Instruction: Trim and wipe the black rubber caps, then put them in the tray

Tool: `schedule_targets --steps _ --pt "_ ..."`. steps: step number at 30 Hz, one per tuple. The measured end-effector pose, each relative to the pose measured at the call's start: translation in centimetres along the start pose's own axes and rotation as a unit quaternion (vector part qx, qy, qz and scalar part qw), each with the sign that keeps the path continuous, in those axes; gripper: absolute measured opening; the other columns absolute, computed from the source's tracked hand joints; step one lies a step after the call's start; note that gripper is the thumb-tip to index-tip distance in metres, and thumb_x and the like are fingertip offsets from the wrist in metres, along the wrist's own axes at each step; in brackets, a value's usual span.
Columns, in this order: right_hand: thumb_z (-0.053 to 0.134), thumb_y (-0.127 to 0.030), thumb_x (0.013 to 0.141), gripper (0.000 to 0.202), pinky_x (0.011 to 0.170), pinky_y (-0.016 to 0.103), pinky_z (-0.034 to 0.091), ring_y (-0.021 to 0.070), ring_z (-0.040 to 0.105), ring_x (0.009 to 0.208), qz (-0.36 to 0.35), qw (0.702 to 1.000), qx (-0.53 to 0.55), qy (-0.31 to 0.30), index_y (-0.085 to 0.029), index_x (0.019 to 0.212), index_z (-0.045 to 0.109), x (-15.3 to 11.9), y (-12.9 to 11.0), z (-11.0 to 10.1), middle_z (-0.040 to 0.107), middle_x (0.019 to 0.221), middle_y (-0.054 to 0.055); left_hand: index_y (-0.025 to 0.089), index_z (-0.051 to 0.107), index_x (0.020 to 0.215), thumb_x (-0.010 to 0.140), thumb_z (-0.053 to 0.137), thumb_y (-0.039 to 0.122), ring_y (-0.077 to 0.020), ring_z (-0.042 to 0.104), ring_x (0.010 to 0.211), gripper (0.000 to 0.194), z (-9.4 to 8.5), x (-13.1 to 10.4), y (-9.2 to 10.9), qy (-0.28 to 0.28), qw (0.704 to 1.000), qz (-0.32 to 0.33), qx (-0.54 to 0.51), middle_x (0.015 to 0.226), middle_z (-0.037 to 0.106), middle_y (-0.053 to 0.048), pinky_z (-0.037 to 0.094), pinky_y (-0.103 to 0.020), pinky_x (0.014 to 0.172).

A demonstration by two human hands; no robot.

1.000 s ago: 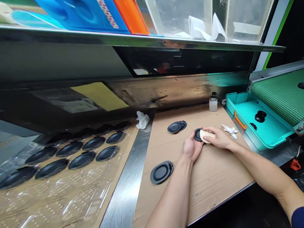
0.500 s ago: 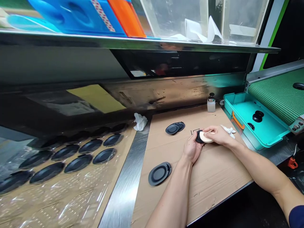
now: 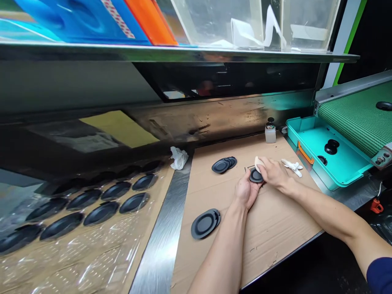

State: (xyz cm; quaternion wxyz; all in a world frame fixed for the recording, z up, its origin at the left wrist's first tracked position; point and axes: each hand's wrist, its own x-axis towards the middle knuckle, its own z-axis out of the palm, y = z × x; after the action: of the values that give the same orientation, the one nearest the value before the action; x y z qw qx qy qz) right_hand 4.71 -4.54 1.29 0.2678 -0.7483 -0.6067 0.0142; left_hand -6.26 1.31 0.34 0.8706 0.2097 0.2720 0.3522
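My left hand (image 3: 247, 191) holds a small black disc (image 3: 256, 175) over the brown cardboard (image 3: 275, 220). Pinched in my right hand (image 3: 273, 173) is a round cream pad (image 3: 259, 163), at the upper edge of the disc. Left of my hands lies a small group of overlapping black oval parts (image 3: 221, 165). Nearer to me, beside my left forearm, another overlapping set of dark oval parts (image 3: 205, 223) rests on the cardboard. A crumpled white cloth (image 3: 292, 166) lies just right of my right hand.
Clear plastic trays (image 3: 101, 249) with several black parts fill the left. A small bottle (image 3: 270, 132) stands at the back. At right are a turquoise bin (image 3: 339, 179) with black parts and a green conveyor (image 3: 358, 110). A metal shelf (image 3: 183, 55) crosses above.
The cream pad has moved up and left off the disc's face to its upper edge, with my right hand tilted over it. More of the disc and the white cloth shows.
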Motion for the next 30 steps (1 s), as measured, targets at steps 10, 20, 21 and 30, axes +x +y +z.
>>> schedule_targets --steps 10,20,21,30 --pt "0.046 -0.037 0.105 0.032 0.083 0.032 0.052 0.0238 0.069 0.101 -0.025 1.000 -0.002 -0.007 -0.025 0.133 0.058 -0.4 0.5 0.1 0.074 0.114 0.008 0.012 0.073 0.111 0.107 0.040 0.023 -0.0179 0.073 0.100 0.034 -0.1 0.2 -0.2 0.016 1.000 0.009 -0.005 0.104 0.078 -0.011 0.057 -0.034 0.102" --pt "0.051 -0.040 0.102 0.039 0.097 0.037 0.053 0.0258 0.070 0.114 0.049 0.981 0.129 0.136 -0.022 0.134 0.059 0.6 4.4 -0.8 0.073 0.126 0.010 0.006 0.069 0.107 0.108 0.036 0.034 -0.0338 0.067 0.125 0.043 -0.1 -0.6 0.6 -0.033 0.999 -0.033 0.018 0.127 0.071 -0.025 0.062 -0.048 0.095" --pt "0.051 -0.041 0.101 0.039 0.096 0.037 0.053 0.0260 0.070 0.112 0.053 0.980 0.135 0.136 -0.022 0.134 0.059 0.6 4.6 -0.8 0.073 0.125 0.010 0.006 0.069 0.107 0.108 0.036 0.034 -0.0347 0.066 0.127 0.043 -0.1 -0.6 0.7 -0.037 0.999 -0.037 0.015 0.129 0.070 -0.027 0.062 -0.048 0.095" --pt "0.054 -0.040 0.099 0.038 0.099 0.040 0.053 0.0263 0.070 0.113 0.073 0.982 0.132 0.116 -0.022 0.132 0.061 0.5 5.1 -0.6 0.074 0.125 0.010 0.009 0.068 0.113 0.104 0.038 0.035 -0.0375 0.065 0.128 0.041 -0.4 -0.9 1.3 -0.055 0.997 -0.054 -0.015 0.133 0.068 -0.027 0.061 -0.053 0.093"
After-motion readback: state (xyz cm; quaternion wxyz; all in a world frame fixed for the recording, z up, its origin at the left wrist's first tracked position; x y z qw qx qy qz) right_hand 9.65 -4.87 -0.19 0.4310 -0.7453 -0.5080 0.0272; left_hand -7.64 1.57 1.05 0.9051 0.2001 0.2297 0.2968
